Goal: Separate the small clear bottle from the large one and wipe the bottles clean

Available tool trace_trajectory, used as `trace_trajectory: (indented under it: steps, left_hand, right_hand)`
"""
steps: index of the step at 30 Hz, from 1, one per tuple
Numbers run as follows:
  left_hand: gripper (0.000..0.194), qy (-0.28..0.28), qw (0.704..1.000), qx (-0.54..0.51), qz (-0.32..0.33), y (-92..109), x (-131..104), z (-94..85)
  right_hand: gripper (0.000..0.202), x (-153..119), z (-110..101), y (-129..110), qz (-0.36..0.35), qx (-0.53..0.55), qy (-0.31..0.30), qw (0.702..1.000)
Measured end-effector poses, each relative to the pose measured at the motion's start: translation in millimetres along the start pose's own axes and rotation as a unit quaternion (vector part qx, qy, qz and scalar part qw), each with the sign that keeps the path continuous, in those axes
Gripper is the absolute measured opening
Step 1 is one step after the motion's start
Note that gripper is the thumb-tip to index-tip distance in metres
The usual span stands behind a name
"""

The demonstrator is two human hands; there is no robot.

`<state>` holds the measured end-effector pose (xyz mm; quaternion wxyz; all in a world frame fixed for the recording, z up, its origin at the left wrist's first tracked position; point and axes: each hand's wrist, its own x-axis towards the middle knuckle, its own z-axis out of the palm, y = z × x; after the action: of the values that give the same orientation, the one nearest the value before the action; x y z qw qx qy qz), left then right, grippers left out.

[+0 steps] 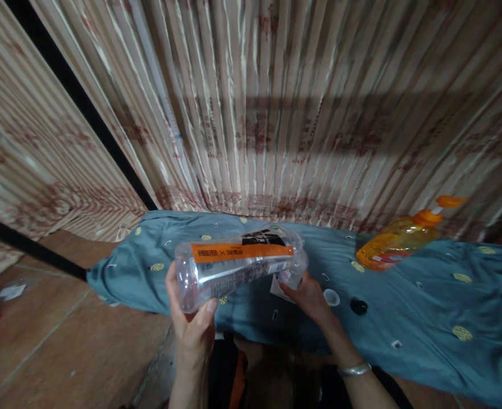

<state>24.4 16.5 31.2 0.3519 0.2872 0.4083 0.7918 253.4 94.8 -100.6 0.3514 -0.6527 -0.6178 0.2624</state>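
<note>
A large clear plastic bottle [233, 261] with a silver, orange and black label lies tilted in the air above the cloth, its base to the left. My left hand [193, 318] is closed around the base end. Just under the bottle's right end, the fingers of my right hand [308, 295] close on a small clear plastic container [292, 276]; its exact shape is partly hidden. A white card or paper [278, 289] shows beneath it. To the right of my right hand, a small white translucent disc [331, 297] and a black cap-like piece [359, 307] lie on the cloth.
A blue-grey patterned cloth [425, 301] covers the long table. Toward its back right stands a pump bottle of orange liquid [398, 241]. Pleated curtains [276, 113] hang behind, with a black pole [84, 108] at the left. Red and white scraps lie on the floor.
</note>
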Motion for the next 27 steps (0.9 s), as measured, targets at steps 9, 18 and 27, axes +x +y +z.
trace_trajectory:
  steps: [9,18,27]
  left_hand:
    - [0.095,-0.029,0.999,-0.006,-0.025,-10,8,-17.1]
    - [0.092,-0.008,1.000,0.005,-0.006,-7,4,-7.7]
    - [0.091,-0.001,1.000,0.005,-0.004,-5,2,-5.3]
  right_hand:
    - [0.057,0,2,3,0.017,-0.004,0.002,1.000]
    - [0.056,1,2,4,0.020,-0.012,0.011,1.000]
    - [0.057,1,2,5,0.028,-0.029,0.016,0.999]
